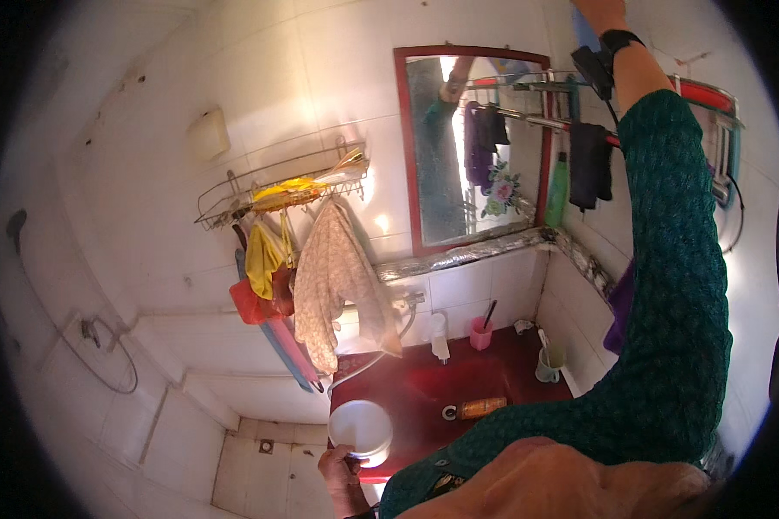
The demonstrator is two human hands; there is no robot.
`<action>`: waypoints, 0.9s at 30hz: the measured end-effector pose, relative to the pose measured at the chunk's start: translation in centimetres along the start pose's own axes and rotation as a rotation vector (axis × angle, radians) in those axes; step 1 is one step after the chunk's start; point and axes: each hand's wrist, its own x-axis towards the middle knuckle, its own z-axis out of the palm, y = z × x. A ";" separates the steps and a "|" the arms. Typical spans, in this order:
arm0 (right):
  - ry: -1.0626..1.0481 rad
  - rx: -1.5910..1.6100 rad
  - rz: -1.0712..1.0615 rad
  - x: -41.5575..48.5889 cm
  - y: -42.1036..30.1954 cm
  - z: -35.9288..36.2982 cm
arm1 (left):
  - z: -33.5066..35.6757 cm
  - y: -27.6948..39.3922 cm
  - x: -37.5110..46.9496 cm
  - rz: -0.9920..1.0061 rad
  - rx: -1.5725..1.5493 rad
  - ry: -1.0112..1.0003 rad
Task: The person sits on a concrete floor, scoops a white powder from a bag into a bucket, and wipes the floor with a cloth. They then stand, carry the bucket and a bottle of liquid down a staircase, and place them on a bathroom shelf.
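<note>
At the lower left, my left hand [341, 468] grips the rim of a round white plastic container [361, 428], over the left edge of a dark red washbasin counter [412, 383]. My right arm, in a green sleeve, reaches up; my right hand [600, 9] is cut off by the top edge, beside a blue thing, its fingers hidden. An orange bottle [483, 408] lies on the counter near a round drain [450, 412]. Behind it are a white tap [439, 337], a pink cup [481, 332] with a dark-handled item and a pale mug [548, 370] holding a toothbrush.
A red-framed mirror [415, 156] hangs above a foil-wrapped pipe [461, 257]. Left of it, a wire rack [279, 170] carries yellow packets and a beige patterned cloth [337, 272]. A green bottle [558, 188] and dark cloth [590, 165] are at right. A shower hose [72, 353] hangs far left.
</note>
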 end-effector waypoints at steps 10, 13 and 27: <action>-0.286 -0.156 0.051 -5.2 4.6 11.4 | 3.3 2.6 -2.4 -0.314 0.084 0.497; -0.397 -0.097 0.016 -5.8 5.1 12.8 | 2.6 1.9 -2.7 -0.226 0.075 0.392; -0.418 0.454 -0.527 -11.1 -8.0 -3.5 | 6.4 7.3 0.3 -0.146 0.132 -0.143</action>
